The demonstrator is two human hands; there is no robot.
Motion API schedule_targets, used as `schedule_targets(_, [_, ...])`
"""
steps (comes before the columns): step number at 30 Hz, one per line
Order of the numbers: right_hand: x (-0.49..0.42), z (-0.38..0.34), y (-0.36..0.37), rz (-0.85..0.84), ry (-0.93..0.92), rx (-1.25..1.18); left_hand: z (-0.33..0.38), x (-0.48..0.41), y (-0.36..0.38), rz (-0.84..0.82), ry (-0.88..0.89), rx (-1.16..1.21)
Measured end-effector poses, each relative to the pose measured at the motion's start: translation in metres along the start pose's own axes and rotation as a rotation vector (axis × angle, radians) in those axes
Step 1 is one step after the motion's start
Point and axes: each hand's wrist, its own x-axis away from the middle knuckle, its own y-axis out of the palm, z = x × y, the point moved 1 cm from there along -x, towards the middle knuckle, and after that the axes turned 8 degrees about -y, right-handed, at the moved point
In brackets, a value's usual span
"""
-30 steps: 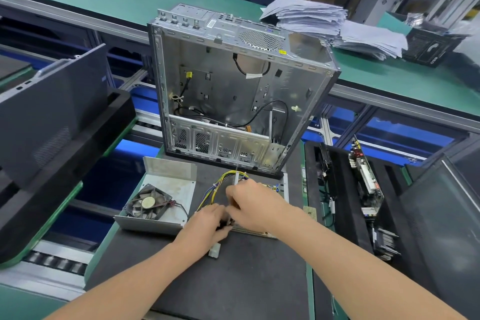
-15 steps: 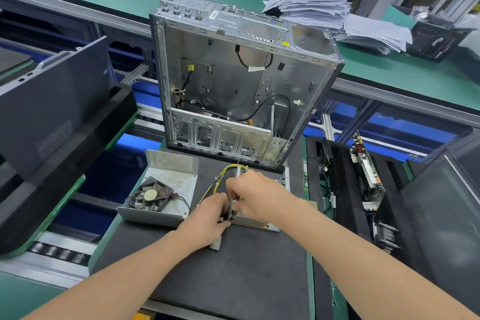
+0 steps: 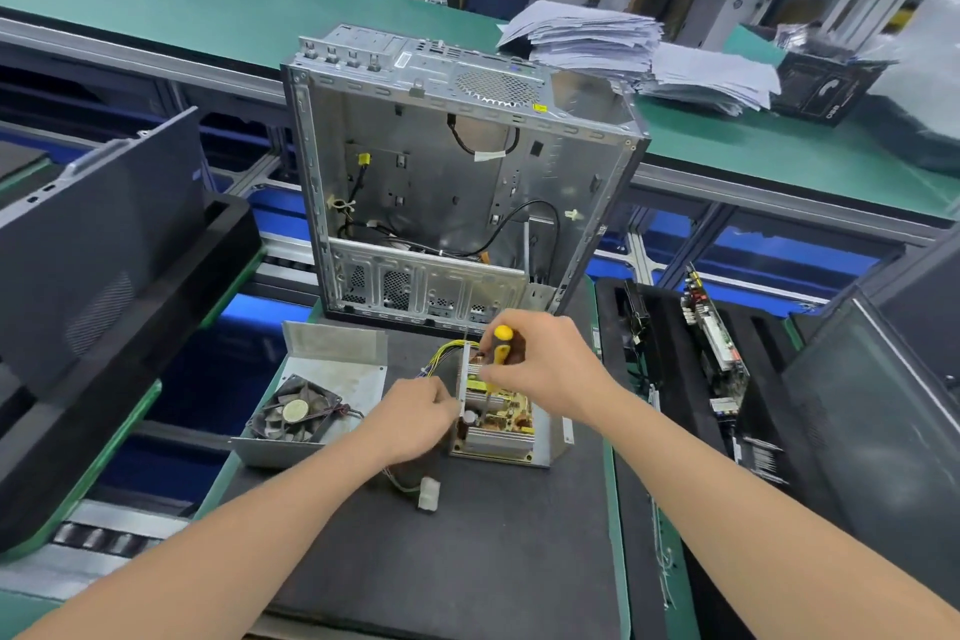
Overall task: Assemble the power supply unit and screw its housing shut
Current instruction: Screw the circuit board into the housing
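Item: power supply unit (image 3: 501, 424), lidless, board (image 3: 511, 416) exposed, directly beneath my right fingers (image 3: 524, 343). My right hand (image 3: 545, 369) curls round the yellow screwdriver (image 3: 502, 343), tip down on the board; my left hand (image 3: 415, 418) pinches the unit's wall beside it. I judge the shaft wants keeping upright, the unit braced.

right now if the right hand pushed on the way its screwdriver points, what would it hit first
Probably the circuit board in the open housing: the right hand grips the screwdriver tip-down over it. The exact spot is unclear.
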Motion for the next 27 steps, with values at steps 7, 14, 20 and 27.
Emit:
schedule_targets(7, [0.013,0.014,-0.025,0.252,0.135,-0.154,0.026,-0.011,-0.028,0.168,0.105,0.040])
schedule_targets(14, [0.045,0.055,-0.024,0.409,0.357,-0.397,0.028,-0.020,-0.018,0.205,0.109,0.005])
schedule_targets(20, [0.082,0.086,-0.006,0.584,0.512,-0.663,0.025,-0.026,-0.003,0.252,0.187,0.106])
schedule_targets(27, [0.084,0.104,0.021,0.529,0.605,-0.682,0.024,-0.038,-0.001,0.223,0.115,0.183])
